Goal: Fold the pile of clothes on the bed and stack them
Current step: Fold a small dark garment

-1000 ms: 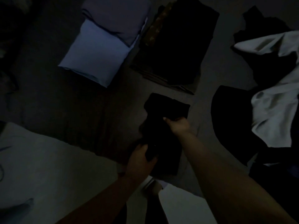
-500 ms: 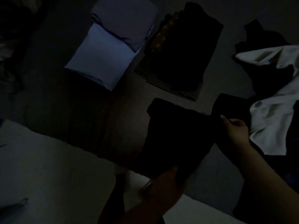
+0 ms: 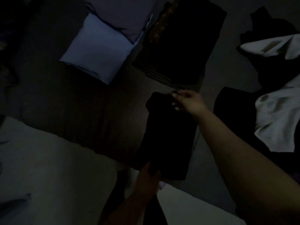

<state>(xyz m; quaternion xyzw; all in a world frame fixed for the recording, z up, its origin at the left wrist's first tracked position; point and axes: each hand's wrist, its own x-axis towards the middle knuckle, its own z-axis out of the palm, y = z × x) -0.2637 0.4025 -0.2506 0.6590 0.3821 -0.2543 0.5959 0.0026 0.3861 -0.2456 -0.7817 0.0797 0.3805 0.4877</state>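
The room is very dark. A black garment [image 3: 168, 137] lies folded lengthwise on the bed in front of me. My left hand [image 3: 148, 177] grips its near bottom edge. My right hand [image 3: 188, 101] rests at its far top corner, fingers spread over the cloth. Beyond it stands a stack of dark folded clothes [image 3: 180, 41]. To the left of that lies a light blue folded stack [image 3: 99, 49] with a purplish piece on top. An unfolded pile of white cloth [image 3: 282, 120] and black cloth sits at the right.
The dark bed cover [image 3: 68, 103] spreads left of the garment. A pale sheet [image 3: 48, 172] covers the near left, and another pale patch [image 3: 194, 207] lies near my left arm. A black piece [image 3: 227, 108] lies flat between the garment and the white pile.
The garment was spread wide with my right hand out at its right edge; now it is folded narrower, and my right hand has moved left to its top corner. My left hand kept the near edge.
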